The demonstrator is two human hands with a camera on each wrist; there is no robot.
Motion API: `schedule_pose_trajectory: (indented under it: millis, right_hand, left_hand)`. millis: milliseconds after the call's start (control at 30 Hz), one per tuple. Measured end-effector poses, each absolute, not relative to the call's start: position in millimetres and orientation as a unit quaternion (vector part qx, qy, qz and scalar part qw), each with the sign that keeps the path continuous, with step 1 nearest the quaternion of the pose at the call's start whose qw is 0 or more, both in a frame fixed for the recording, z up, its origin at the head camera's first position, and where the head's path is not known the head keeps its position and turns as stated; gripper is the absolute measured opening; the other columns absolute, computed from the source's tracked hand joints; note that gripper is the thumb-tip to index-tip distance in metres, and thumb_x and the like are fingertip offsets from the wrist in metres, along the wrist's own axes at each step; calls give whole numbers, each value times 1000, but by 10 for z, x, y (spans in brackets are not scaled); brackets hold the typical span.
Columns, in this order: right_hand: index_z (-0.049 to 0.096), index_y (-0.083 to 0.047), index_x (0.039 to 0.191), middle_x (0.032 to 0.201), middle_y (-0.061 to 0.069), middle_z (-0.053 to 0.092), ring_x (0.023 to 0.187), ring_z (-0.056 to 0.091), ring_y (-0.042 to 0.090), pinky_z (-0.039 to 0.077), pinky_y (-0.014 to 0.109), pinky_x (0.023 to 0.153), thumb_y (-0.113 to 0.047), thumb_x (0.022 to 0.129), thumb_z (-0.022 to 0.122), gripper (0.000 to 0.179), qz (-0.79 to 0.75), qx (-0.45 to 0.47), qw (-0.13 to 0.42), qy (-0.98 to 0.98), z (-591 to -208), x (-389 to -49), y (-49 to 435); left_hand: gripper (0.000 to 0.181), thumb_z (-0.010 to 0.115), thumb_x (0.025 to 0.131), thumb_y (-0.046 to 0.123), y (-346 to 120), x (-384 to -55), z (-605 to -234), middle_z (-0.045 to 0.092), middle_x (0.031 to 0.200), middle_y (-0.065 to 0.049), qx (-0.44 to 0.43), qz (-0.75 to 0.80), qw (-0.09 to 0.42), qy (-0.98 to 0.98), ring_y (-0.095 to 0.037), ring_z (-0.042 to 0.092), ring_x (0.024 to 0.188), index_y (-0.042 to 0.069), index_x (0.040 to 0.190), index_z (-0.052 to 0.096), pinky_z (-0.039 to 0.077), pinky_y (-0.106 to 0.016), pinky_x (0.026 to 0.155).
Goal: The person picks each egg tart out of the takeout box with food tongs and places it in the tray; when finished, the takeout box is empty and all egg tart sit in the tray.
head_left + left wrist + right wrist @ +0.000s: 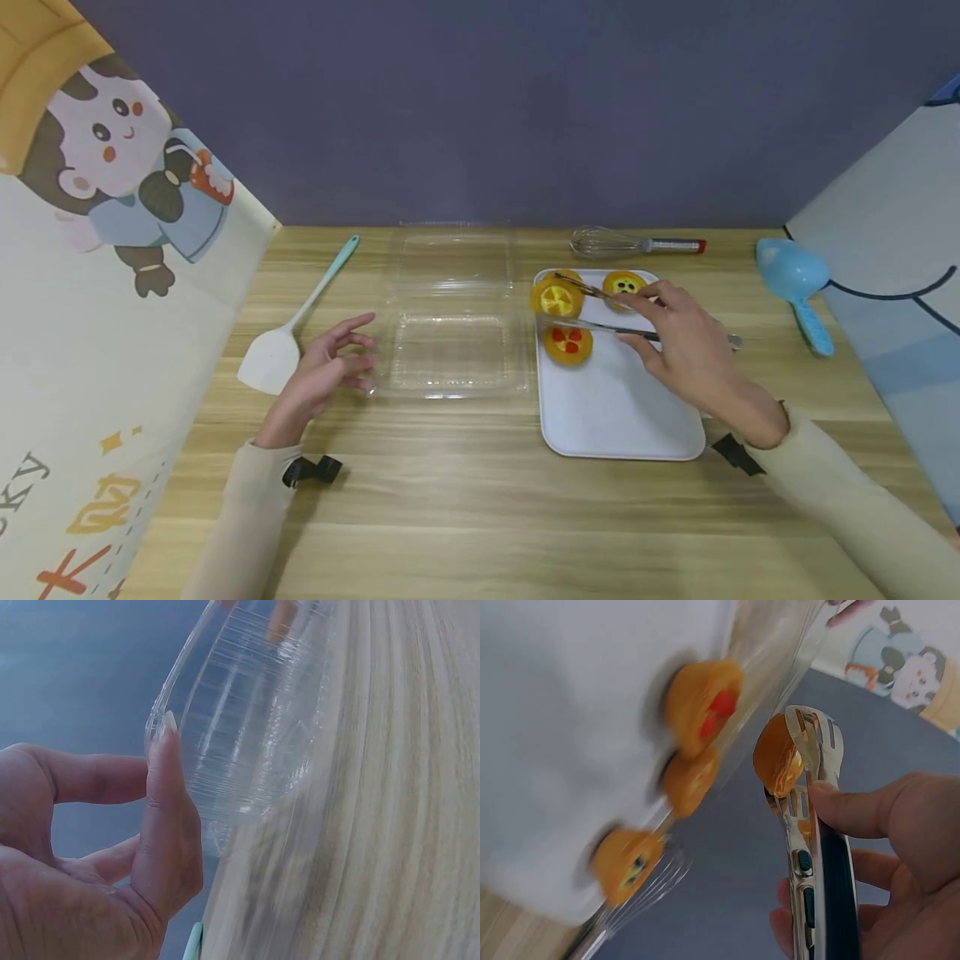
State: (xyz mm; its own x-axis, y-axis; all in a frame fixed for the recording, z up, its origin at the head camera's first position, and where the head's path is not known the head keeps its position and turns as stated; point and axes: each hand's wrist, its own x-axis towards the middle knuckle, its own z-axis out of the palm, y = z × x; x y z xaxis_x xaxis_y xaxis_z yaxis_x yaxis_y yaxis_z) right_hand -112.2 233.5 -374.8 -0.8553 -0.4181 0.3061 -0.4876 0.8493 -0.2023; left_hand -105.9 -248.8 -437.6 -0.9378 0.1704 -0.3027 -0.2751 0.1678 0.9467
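My right hand (686, 346) holds metal tongs (821, 840) with dark handles. Between the tong tips is a round yellow-topped tart (775, 757), raised above the left side of the white tray (622, 417). On the tray sit a tart with red topping (567, 344), a tart with dark dots (624, 287), and a third tart (690, 780) visible in the right wrist view. My left hand (330, 367), fingers loosely bent and apart, is beside the left edge of a clear plastic box (453, 354). Whether the fingertips touch its rim I cannot tell.
The box's lid (453, 258) lies folded back behind it. A white turner (272, 360) with a mint handle lies left of my left hand. A whisk (611, 242) lies behind the tray, and a blue scoop (795, 271) at the right wall.
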Motion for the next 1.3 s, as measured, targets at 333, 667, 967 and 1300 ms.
schedule_pose_trajectory:
  millis: [333, 667, 967, 1300]
  right_hand:
    - [67, 0, 133, 118, 27, 61, 85, 62, 37, 41, 30, 45, -15, 84, 87, 56, 109, 178, 108, -972, -3824, -957, 2967]
    - [71, 1, 126, 111, 27, 64, 76, 61, 32, 41, 28, 50, -13, 76, 92, 56, 96, 176, 98, -975, -3958, -802, 3172]
    - [68, 0, 131, 119, 27, 61, 91, 64, 40, 45, 31, 46, -15, 83, 87, 54, 101, 150, 56, -982, -4037, -757, 3148]
    - [67, 1, 133, 120, 27, 60, 92, 63, 40, 48, 33, 49, -15, 86, 85, 53, 110, 143, 42, -983, -4051, -757, 3177]
  left_hand:
    - [74, 59, 98, -4, -2493, -1075, -4340, 52, 125, -9, -40, 635, 175, 751, -17, 65, 89, 10, 164, 30, 68, -29, 70]
    - [75, 58, 96, -5, -2498, -1074, -4322, 51, 124, -8, -31, 625, 173, 761, -21, 65, 93, 9, 164, 30, 69, -32, 71]
    - [74, 57, 97, -5, -2499, -1084, -4343, 50, 125, -11, -29, 621, 176, 763, -23, 65, 93, 8, 164, 29, 69, -34, 71]
    - [75, 56, 96, -6, -2508, -1086, -4341, 49, 127, -15, -24, 617, 179, 766, -22, 66, 90, 9, 164, 29, 69, -35, 72]
